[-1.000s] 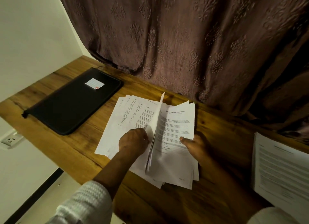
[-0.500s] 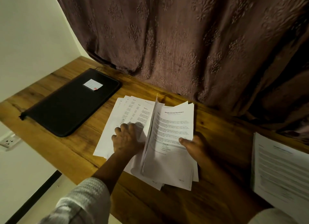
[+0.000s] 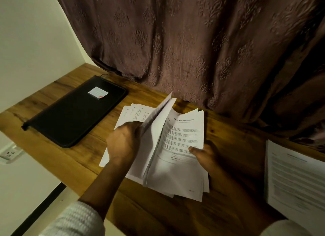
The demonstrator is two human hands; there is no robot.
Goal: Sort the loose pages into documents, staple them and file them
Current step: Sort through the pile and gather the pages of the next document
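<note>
Wooden desk, curtain behind. White printed pages lie centre, unevenly fanned. Your left hand grasps several, lifted and tilted; your right hand pinches the stack's 3 o'clock edge. Black folder at 10 o'clock.

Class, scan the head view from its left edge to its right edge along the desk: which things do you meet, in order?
Wall socket → black folder → left hand gripping the lifted sheets → right hand, thumb on the titled page → separate printed stack.
</note>
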